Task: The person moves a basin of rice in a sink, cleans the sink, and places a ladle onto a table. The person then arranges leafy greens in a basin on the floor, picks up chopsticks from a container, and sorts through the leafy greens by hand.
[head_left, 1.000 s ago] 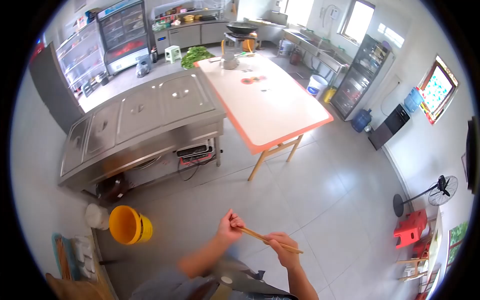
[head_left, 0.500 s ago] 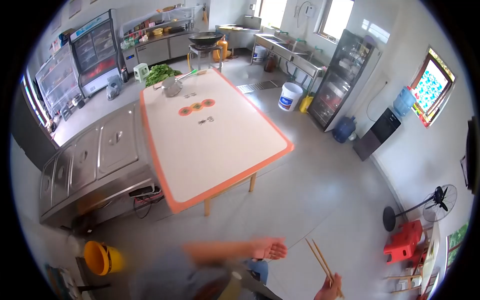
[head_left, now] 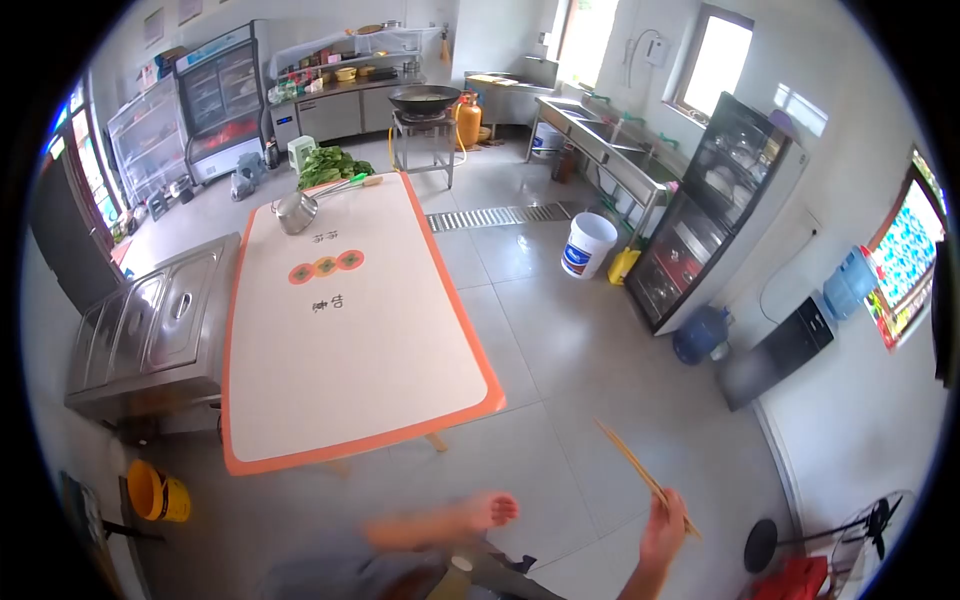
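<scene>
My right hand, at the lower right, is wrapped round a pair of long wooden chopsticks, whose tips point up and to the left. My left hand is in front of my body, its fingers curled and blurred; whether anything is in it I cannot make out. Ahead of both hands and touching neither stands a table with a white top and orange border. A metal pot sits at its far left, beside a green-handled utensil.
Steel food warmer left of the table, yellow bucket at lower left. Beyond the table, leafy greens and a wok on a stand. To the right: white bucket, glass cabinet, water dispenser, fan.
The view has shifted, and the table now appears nearer. At first both hands were on the chopsticks; my left hand has let go and my right hand holds them alone. My left fingers have curled since half a second ago.
</scene>
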Demonstrator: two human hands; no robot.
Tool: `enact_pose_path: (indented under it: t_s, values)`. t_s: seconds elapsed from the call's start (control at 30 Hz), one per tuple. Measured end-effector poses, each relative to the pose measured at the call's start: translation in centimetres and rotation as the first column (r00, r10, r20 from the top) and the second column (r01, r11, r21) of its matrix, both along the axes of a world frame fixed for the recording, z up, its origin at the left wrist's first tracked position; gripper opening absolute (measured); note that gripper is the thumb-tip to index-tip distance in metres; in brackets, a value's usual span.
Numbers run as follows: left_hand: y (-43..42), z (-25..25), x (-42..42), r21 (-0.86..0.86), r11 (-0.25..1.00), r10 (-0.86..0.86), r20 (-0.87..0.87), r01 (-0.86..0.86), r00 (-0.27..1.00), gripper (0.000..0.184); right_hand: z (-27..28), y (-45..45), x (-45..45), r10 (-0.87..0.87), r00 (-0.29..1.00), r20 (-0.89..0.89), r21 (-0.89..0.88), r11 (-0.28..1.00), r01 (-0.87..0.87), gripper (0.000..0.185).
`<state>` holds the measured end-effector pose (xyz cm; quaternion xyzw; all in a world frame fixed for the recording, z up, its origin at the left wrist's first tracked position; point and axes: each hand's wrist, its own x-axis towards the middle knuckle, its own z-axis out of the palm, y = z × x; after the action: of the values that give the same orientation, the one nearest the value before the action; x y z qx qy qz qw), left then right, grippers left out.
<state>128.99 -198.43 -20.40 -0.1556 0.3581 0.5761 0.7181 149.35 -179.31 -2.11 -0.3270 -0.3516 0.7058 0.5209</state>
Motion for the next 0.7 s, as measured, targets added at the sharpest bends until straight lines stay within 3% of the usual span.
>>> enact_pose_path:
  t_s: [0.07,0.17,0.27,0.33,0.4,0.47,0.5,0.57,0.63,0.67,0.7]
  values:
    - [2.9,-2.5,-2.8,-0.108,0.972,0.209,-0.029,-0.211,0.977,0.021,0.6,5.0,-5.9,0.130,0.990,-0.057,-0.039,0.990,-0.132,0.018]
    - [5.9,-6.1,-6.2,0.144,0.968,0.246,-0.368,-0.207,0.896,0.019,-0.3,11.1,-12.2,0.270,0.955,-0.121,-0.141,0.948,-0.286,0.020]
    - [12.2,-7.0,-9.2,-0.061,0.970,0.203,-0.320,-0.234,0.925,0.018,-3.0,18.0,-14.2,0.292,0.952,-0.091,-0.265,0.915,-0.306,0.021]
    - [17.4,-11.7,-11.9,0.038,0.996,0.086,-0.452,-0.078,0.888,0.018,-5.2,22.9,-13.3,0.252,0.963,-0.099,-0.291,0.918,-0.270,0.022]
    - [22.7,-10.1,-14.2,-0.086,0.980,0.164,-0.178,-0.181,0.970,0.019,-4.5,26.6,-12.6,0.123,0.992,-0.018,-0.332,0.935,-0.122,0.021]
    - [28.4,-5.7,-17.3,-0.068,0.980,0.175,-0.136,-0.185,0.975,0.019,-6.4,31.5,-11.4,0.055,0.998,-0.011,-0.363,0.930,-0.056,0.019]
    - [31.4,-4.3,-19.1,-0.053,0.982,0.175,-0.117,-0.183,0.978,0.019,-7.3,34.0,-11.1,0.152,0.965,-0.215,-0.386,0.894,-0.226,0.021]
    - [36.5,-3.1,-21.9,-0.017,0.978,0.204,-0.155,-0.209,0.967,0.019,-8.7,38.5,-11.2,0.283,0.761,-0.585,-0.335,0.770,-0.543,0.025]
    - [40.4,-3.5,-24.7,-0.030,0.967,0.243,-0.175,-0.252,0.954,0.019,-9.7,42.8,-16.1,0.088,0.968,-0.236,-0.463,0.865,-0.191,0.023]
    - [42.1,-3.9,-25.8,-0.056,0.958,0.269,-0.174,-0.282,0.947,0.019,-9.6,45.4,-18.7,-0.018,0.999,-0.036,-0.465,0.886,-0.001,0.022]
    - [43.8,-4.2,-27.6,-0.078,0.946,0.297,-0.183,-0.315,0.937,0.019,-9.8,48.5,-21.8,0.050,0.998,-0.042,-0.451,0.890,-0.064,0.022]
